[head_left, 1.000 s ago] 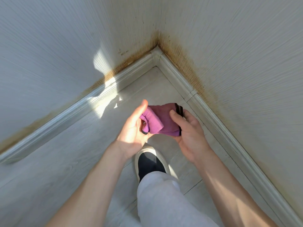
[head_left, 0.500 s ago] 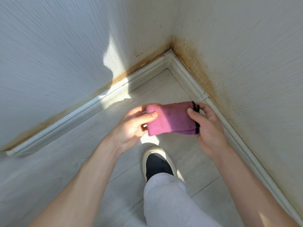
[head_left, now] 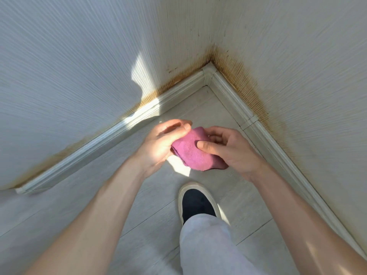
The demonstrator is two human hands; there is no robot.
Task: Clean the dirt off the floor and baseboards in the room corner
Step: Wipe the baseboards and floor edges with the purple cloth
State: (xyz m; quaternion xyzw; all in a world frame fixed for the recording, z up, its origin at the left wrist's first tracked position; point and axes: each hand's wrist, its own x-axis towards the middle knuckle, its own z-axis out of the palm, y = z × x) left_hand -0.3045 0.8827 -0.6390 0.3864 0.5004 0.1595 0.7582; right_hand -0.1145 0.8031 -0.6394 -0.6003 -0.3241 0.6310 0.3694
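Note:
A folded pink cloth (head_left: 191, 153) is held in the air above the pale floor (head_left: 200, 108), well short of the corner. My left hand (head_left: 160, 143) pinches its upper left end with thumb and curled fingers. My right hand (head_left: 230, 147) grips its right side, thumb pressed on top. White baseboards run along both walls, the left baseboard (head_left: 111, 135) and the right baseboard (head_left: 264, 135), meeting at the corner piece (head_left: 208, 74). Brown-yellow dirt (head_left: 234, 76) stains the wall just above the baseboards, darkest at the corner.
My foot in a dark shoe with a white sole (head_left: 198, 203) and a light grey trouser leg (head_left: 210, 247) stand on the floor below my hands. Textured white walls close in on the left and right. A patch of sunlight (head_left: 143, 72) falls on the left wall.
The cloth went from stretched flat between both hands to bunched and tilted. My hands have come closer together, and the view has shifted so the corner sits farther right.

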